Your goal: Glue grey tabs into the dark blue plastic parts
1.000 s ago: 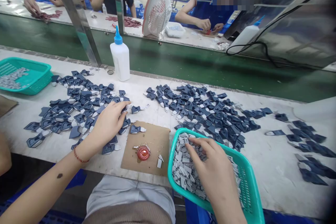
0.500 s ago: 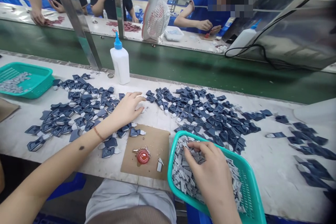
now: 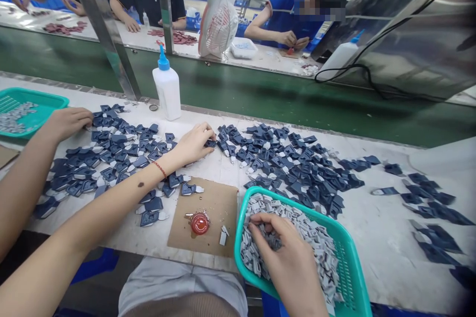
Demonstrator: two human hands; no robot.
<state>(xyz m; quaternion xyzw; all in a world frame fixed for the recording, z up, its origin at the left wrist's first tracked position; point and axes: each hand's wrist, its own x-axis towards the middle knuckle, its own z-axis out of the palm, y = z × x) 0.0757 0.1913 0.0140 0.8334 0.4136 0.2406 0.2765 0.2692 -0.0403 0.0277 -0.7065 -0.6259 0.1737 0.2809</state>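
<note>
My left hand point(image 3: 195, 144) is closed at the fingertips on a dark blue plastic piece point(image 3: 210, 143), at the left edge of the right-hand pile. My right hand point(image 3: 288, 252) is inside a green basket point(image 3: 353, 252) full of small grey plastic pieces point(image 3: 308, 230). Its thumb and forefinger are pinched together among them; what they hold is too small to make out. Between my arms lies a brown cardboard sheet point(image 3: 211, 193) with a blob of red glue point(image 3: 200, 223), a grey piece point(image 3: 223, 236) and a dark blue piece with a pale tip point(image 3: 191, 189).
Dark blue pieces form a left pile point(image 3: 111, 148) and a right pile point(image 3: 293, 158). A white bottle point(image 3: 167, 91) with a blue nozzle stands behind. Another person's hand point(image 3: 72, 121) reaches in beside a second green basket point(image 3: 55, 101). Metal posts point(image 3: 107, 34) rise at the back; people work beyond.
My left hand has moved slightly right, and its spread fingers have closed on a dark blue piece. My right hand's pinch has tightened in the basket. Another person's arm has entered at left.
</note>
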